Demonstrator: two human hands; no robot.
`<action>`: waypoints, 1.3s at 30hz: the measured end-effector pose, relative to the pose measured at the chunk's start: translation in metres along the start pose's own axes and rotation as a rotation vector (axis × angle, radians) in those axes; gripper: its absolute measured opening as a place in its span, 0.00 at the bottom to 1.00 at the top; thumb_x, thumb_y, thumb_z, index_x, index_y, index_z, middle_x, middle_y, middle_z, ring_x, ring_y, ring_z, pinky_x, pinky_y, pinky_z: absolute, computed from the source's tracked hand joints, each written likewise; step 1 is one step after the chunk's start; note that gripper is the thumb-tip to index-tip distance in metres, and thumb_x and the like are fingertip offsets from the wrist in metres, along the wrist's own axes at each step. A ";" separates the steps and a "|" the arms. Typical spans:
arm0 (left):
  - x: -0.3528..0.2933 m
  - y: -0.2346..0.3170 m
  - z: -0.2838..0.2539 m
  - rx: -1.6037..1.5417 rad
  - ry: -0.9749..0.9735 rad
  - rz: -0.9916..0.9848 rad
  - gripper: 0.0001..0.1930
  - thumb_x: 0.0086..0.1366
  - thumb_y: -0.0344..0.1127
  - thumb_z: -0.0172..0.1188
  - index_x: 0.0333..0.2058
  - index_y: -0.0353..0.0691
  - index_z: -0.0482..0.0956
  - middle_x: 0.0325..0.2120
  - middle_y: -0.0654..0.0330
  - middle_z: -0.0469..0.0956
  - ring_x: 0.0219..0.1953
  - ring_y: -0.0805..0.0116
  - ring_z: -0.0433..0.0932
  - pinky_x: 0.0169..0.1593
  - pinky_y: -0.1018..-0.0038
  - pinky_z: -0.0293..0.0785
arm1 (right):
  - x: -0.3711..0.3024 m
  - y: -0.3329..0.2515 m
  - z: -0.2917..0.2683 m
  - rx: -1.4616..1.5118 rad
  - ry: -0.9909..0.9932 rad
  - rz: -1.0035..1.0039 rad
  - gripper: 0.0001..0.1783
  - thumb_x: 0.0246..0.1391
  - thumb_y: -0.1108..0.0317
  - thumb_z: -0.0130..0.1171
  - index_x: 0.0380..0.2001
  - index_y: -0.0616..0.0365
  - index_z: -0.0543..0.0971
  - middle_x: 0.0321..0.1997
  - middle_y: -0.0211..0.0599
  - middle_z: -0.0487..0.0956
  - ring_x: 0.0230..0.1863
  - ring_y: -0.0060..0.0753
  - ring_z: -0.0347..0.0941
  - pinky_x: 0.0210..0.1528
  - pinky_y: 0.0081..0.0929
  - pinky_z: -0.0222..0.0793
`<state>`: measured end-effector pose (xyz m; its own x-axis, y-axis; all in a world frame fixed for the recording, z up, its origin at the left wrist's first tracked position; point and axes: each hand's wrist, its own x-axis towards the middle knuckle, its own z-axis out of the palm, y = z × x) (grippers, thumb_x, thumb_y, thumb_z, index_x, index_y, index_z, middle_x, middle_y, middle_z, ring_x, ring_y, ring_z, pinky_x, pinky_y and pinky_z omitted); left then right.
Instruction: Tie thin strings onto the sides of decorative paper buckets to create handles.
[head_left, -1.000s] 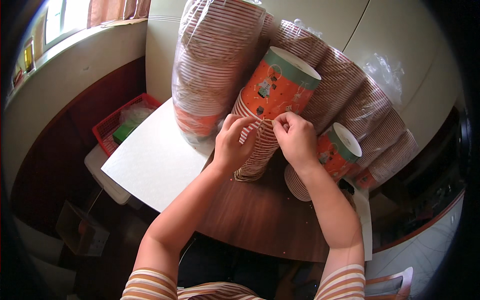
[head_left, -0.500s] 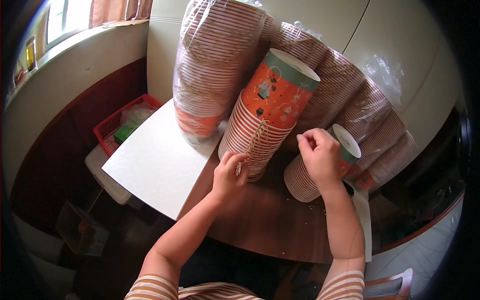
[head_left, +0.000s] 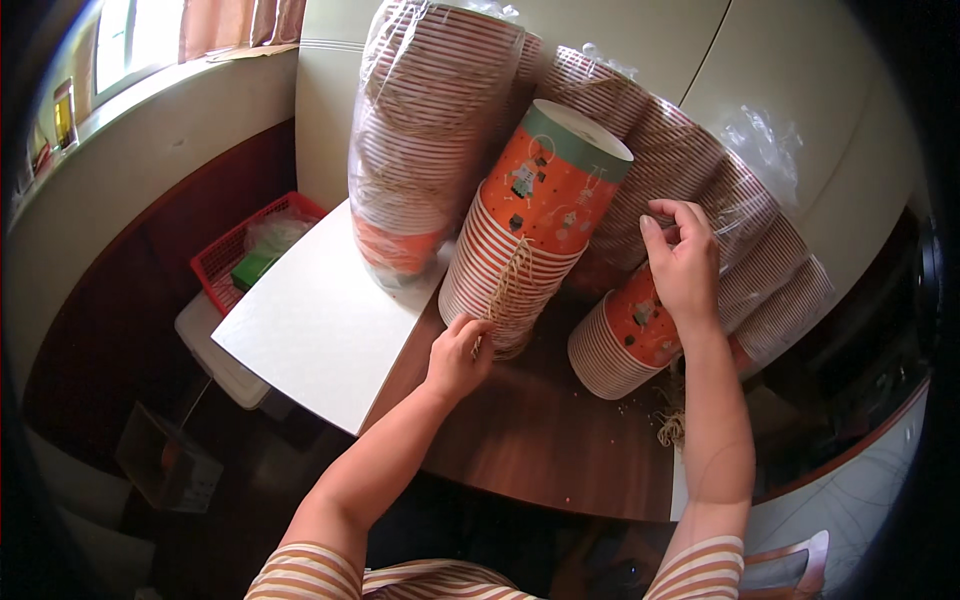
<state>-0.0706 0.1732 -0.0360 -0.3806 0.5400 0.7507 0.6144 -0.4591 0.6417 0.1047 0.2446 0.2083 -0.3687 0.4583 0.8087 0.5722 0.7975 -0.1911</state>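
My left hand (head_left: 460,358) is closed on strands of tan twine (head_left: 512,278), which run up the side of a tall stack of paper tubs (head_left: 465,255). The topmost tub, orange with a green band (head_left: 560,190), stands upside down and shows its printed side and pale base. Raised to the right, my right hand (head_left: 688,270) has thumb and fingers apart and appears to hold nothing. It covers the upper part of a shorter stack of the same tubs (head_left: 608,352). A tangle of tan twine (head_left: 672,428) lies beside my right forearm.
Clear plastic bags wrap a tall tub stack (head_left: 430,130) at the back left and several more (head_left: 690,160) along the back right. A white board (head_left: 300,320) adjoins the brown tabletop (head_left: 540,450). Beyond it sits a red basket (head_left: 225,255) with a green item.
My right hand has moved up and to the right, its fingers spreading from a pinch. My left hand stays at the tall stack with the twine. The orange side of the shorter stack shows more.
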 end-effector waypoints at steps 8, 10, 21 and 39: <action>0.000 -0.009 0.001 -0.001 0.018 -0.002 0.08 0.51 0.24 0.58 0.32 0.40 0.76 0.26 0.56 0.75 0.27 0.56 0.77 0.31 0.67 0.75 | 0.006 0.008 -0.009 -0.066 -0.028 -0.046 0.11 0.51 0.68 0.59 0.36 0.65 0.76 0.38 0.45 0.76 0.36 0.45 0.74 0.39 0.35 0.70; 0.000 -0.009 0.001 -0.016 0.004 -0.021 0.08 0.51 0.24 0.59 0.32 0.40 0.76 0.25 0.56 0.75 0.27 0.57 0.77 0.30 0.67 0.75 | 0.004 0.015 -0.019 -0.200 -0.154 0.062 0.14 0.50 0.64 0.60 0.35 0.64 0.77 0.39 0.48 0.76 0.41 0.53 0.72 0.45 0.39 0.68; -0.014 0.005 0.009 0.015 -0.378 0.322 0.05 0.46 0.30 0.61 0.23 0.41 0.74 0.19 0.57 0.71 0.23 0.55 0.74 0.28 0.64 0.72 | -0.073 0.086 -0.047 -0.468 -0.293 0.181 0.20 0.44 0.64 0.66 0.40 0.63 0.76 0.45 0.45 0.74 0.48 0.51 0.68 0.51 0.41 0.64; -0.019 -0.001 0.010 0.072 -0.484 0.228 0.07 0.48 0.36 0.61 0.23 0.40 0.76 0.23 0.57 0.75 0.26 0.54 0.77 0.30 0.63 0.75 | -0.045 0.115 -0.057 -0.165 -0.032 0.032 0.11 0.41 0.73 0.64 0.26 0.65 0.72 0.30 0.47 0.72 0.34 0.50 0.70 0.37 0.38 0.65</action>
<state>-0.0572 0.1700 -0.0525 0.1202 0.7034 0.7006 0.6963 -0.5627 0.4455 0.2285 0.2937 0.1815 -0.3700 0.4971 0.7848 0.6958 0.7080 -0.1204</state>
